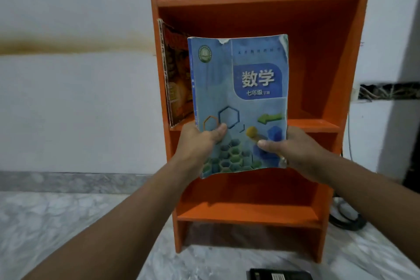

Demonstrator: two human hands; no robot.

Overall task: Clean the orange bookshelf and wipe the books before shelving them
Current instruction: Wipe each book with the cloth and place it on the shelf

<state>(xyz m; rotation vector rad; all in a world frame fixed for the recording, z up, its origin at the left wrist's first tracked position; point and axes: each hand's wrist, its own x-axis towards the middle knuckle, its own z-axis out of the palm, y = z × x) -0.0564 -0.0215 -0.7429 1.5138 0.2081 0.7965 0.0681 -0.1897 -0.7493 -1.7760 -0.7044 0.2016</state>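
**White wall** point(68, 109): a brownish stain band is seen across it at upper left. A dark recess point(386, 91) holding loose wires is cut into it at right.

**Marbled floor** point(56, 211): grey-white, with a grey skirting strip along the wall foot.

**Orange bookshelf** point(256, 1): it is stood upright on the floor against the wall. Four shelf boards are visible.

**Blue textbook** point(238, 102): it is held upright in the air before the shelving, front cover toward the camera and bottom edge below the level of the second board. The cover is worn and torn at the top edge, and is printed with hexagons, a green arrow and Chinese characters.

**Left hand** point(197, 143): the book's lower left corner is gripped, with the thumb point(219, 130) pressed flat on the cover. The other fingers are hidden behind the book; their lie cannot be told.

**Right hand** point(295, 150): the lower right corner is gripped likewise, thumb point(268, 144) on the cover and remaining fingers concealed.

**Red-orange book** point(175, 70): it is stood on the second board against the left side wall, just behind the textbook's left edge.

**Black cable** point(347, 220): it is looped on the floor beside the shelf's right foot.

**Black object** point(279, 275): it is laid on the floor at the bottom edge and is cropped.
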